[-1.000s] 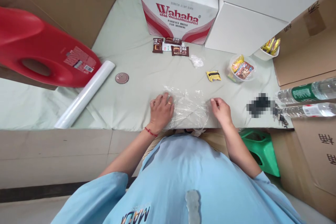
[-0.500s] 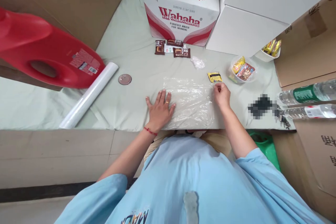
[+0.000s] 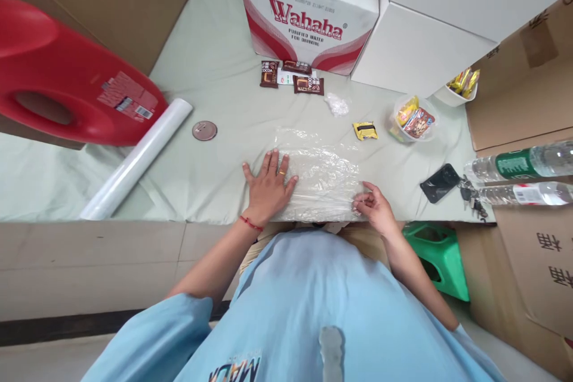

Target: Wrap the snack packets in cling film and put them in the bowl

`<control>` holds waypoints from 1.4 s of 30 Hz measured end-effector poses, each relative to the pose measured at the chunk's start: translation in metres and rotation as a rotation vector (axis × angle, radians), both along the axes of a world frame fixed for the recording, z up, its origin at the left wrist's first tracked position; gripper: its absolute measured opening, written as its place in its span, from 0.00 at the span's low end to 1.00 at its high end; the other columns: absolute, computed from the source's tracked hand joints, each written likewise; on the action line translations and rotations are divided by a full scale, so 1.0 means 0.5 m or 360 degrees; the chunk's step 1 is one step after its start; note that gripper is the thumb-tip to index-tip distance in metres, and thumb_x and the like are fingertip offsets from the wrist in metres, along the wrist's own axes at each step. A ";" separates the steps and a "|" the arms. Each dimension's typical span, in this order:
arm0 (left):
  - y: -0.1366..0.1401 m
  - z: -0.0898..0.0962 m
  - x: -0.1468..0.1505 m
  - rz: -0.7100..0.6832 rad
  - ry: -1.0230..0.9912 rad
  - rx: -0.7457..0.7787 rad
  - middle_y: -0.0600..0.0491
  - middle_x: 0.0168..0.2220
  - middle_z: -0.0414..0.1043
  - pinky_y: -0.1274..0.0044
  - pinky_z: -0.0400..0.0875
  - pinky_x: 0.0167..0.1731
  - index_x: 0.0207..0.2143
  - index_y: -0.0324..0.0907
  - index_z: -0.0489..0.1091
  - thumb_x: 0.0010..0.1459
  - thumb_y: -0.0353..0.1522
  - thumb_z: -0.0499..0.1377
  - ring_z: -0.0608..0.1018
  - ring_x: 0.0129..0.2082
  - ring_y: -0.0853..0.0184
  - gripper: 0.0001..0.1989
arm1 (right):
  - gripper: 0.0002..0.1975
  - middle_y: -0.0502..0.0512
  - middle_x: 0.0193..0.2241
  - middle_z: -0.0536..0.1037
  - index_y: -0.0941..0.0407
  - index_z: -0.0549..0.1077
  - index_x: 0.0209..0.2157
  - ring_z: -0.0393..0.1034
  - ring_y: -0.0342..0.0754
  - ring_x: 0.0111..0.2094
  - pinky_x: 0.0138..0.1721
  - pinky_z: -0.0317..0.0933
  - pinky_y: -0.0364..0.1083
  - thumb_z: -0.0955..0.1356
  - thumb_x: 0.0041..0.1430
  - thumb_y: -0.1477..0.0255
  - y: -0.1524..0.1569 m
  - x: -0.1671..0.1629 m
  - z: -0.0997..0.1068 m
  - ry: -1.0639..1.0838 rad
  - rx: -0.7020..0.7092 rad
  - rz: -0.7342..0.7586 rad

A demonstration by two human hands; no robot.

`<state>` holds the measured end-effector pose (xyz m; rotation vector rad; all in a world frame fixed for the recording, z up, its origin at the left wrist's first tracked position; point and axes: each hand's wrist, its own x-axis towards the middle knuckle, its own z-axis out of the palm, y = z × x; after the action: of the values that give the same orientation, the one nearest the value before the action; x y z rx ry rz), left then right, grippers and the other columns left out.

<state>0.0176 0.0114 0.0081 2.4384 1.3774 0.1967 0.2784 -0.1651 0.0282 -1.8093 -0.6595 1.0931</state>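
A thin sheet of clear plastic film [image 3: 322, 173] lies wrinkled on the cloth-covered table in front of me. My left hand [image 3: 267, 191] rests flat on its left edge, fingers spread. At the film's near right corner, my right hand [image 3: 373, 206] pinches the film between thumb and fingers. Past the right hand lies a small yellow-wrapped snack [image 3: 365, 130]. A crumpled bit of clear plastic [image 3: 336, 105] sits behind the film, near several brown cocoa snack packets [image 3: 308, 85].
Left stand a red jug [image 3: 80, 83] and a white roll [image 3: 138, 158], with a round metal disc [image 3: 205, 130] nearby. A Wahaha carton [image 3: 308, 18] stands behind. Right are a snack bowl [image 3: 414, 119], a phone [image 3: 440, 183], keys [image 3: 470, 197], plastic bottles [image 3: 537, 161] and a green stool [image 3: 441, 259].
My right hand has moved from beside the yellow snack toward me, to the film's near right corner. The near part of the film is more gathered. My left hand stays flat.
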 end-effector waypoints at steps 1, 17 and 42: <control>0.000 -0.001 0.000 -0.0004 0.0005 0.0007 0.44 0.79 0.41 0.39 0.19 0.68 0.77 0.50 0.48 0.74 0.46 0.45 0.49 0.78 0.50 0.33 | 0.39 0.46 0.33 0.76 0.50 0.67 0.58 0.73 0.47 0.29 0.35 0.71 0.49 0.79 0.46 0.58 -0.004 0.012 0.001 0.0057 0.0001 0.0004; -0.002 -0.003 0.005 0.0014 -0.0001 0.0046 0.43 0.78 0.43 0.41 0.21 0.70 0.77 0.50 0.47 0.73 0.47 0.45 0.50 0.78 0.51 0.34 | 0.24 0.66 0.55 0.77 0.56 0.76 0.58 0.75 0.59 0.52 0.55 0.70 0.57 0.64 0.61 0.73 0.179 0.180 0.014 -0.1615 -0.0066 0.0490; -0.002 -0.006 0.003 0.0006 -0.0024 0.0088 0.43 0.78 0.46 0.42 0.23 0.70 0.76 0.46 0.53 0.74 0.47 0.45 0.51 0.78 0.52 0.33 | 0.27 0.55 0.50 0.74 0.50 0.74 0.56 0.70 0.46 0.37 0.39 0.67 0.46 0.76 0.53 0.70 0.240 0.013 0.090 -0.0704 0.0195 0.0988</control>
<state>0.0190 0.0106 0.0051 2.4736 1.3881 0.2570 0.2848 -0.0452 0.0734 -1.7950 -1.5949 1.0006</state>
